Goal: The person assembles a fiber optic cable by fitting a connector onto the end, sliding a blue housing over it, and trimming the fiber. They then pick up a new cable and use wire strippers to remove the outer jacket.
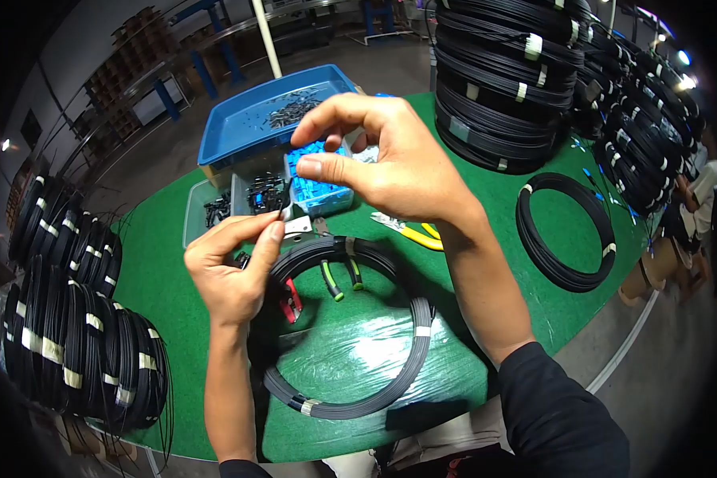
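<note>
My left hand (235, 267) pinches a thin black cable end between thumb and index finger, above the near side of the small-parts boxes. My right hand (374, 155) is raised to its upper right, fingers curved and thumb apart, with nothing visible between them. Behind it is a clear box of blue connectors (320, 190). Below my hands, a black cable coil (410, 370) bound with white tape lies on the green table (167, 279). Green-and-black handles (331, 280) and a red tool (292, 303) show inside the coil. Yellow-handled pliers (418, 234) lie behind it.
A blue tray (215, 135) with small dark parts stands at the back. Tall cable coil stacks stand at the back right (502, 88) and left (80, 350). Another coil (534, 247) lies at the right. A person (703, 191) is at the far right edge.
</note>
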### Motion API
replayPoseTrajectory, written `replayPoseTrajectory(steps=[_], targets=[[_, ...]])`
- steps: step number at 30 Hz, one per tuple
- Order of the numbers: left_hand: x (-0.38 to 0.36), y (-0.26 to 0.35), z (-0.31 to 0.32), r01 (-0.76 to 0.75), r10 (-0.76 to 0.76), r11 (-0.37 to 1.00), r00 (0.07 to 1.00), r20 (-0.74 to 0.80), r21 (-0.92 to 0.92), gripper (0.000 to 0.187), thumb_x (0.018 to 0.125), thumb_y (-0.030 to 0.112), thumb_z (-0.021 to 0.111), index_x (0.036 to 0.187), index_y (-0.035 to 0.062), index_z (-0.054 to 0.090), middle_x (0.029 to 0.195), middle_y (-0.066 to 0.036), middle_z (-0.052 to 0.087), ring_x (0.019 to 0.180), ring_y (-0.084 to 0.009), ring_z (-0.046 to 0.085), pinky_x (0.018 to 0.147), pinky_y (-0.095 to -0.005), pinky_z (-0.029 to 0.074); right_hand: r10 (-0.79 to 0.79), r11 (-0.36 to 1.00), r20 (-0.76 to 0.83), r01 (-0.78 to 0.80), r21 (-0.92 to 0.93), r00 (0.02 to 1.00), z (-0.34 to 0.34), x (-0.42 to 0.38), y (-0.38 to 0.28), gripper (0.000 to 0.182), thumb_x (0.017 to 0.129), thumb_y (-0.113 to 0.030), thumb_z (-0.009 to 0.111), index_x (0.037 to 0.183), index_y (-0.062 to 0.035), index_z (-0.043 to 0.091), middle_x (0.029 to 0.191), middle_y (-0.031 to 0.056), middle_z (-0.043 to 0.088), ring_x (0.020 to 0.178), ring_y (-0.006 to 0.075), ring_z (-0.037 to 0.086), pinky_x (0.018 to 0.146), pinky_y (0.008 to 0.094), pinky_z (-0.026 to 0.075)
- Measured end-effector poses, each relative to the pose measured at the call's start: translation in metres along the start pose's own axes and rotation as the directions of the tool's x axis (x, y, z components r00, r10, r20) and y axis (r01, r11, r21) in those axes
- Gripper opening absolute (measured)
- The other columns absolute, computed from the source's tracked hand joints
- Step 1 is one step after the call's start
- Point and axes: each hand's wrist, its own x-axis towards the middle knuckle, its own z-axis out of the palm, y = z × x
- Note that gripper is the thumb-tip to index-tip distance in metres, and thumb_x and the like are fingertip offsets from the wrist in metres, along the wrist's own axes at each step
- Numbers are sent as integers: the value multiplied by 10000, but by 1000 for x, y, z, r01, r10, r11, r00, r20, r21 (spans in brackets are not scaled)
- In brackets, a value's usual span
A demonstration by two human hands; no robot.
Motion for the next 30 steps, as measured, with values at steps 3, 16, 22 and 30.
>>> replayPoseTrajectory(steps=[3, 16, 22, 30], targets=[[3, -9, -6, 1, -1, 1000, 1000, 15, -7, 107, 802, -7, 756, 908, -26, 764, 767, -83, 718, 676, -102, 647, 646, -222, 492, -64, 978, -47, 53, -203, 997, -20, -3, -6, 263, 770, -175, 772, 956, 2, 717, 960, 146, 724, 868, 246, 683, 788, 357, 535], [0, -18, 9, 186, -228, 967, 937, 266, 171, 107, 801, 74, 764, 856, -17, 756, 721, -82, 697, 615, -102, 614, 582, -256, 468, 846, 393, 255, -223, -892, 469, -31, -40, 111, 466, 699, -299, 873, 1060, -54, 710, 1021, 150, 723, 1023, 310, 684, 866, 399, 551], [-1, -18, 15, 122, -189, 964, 940, 286, 236, 119, 804, 56, 754, 899, -16, 759, 701, -86, 664, 610, -139, 594, 561, -282, 441, 875, 302, 192, -193, -933, 444, -16, -49, 132, 564, 679, -203, 888, 1174, -24, 687, 1272, 170, 642, 1117, 381, 655, 875, 605, 560], [0, -22, 21, 101, -208, 941, 926, 315, 324, 134, 798, 55, 755, 908, -21, 756, 707, -90, 654, 649, -143, 593, 612, -278, 443, 861, 300, 180, -189, -935, 475, -14, -51, 134, 484, 683, -77, 821, 1141, 6, 689, 1321, 209, 578, 1113, 396, 649, 853, 549, 591]])
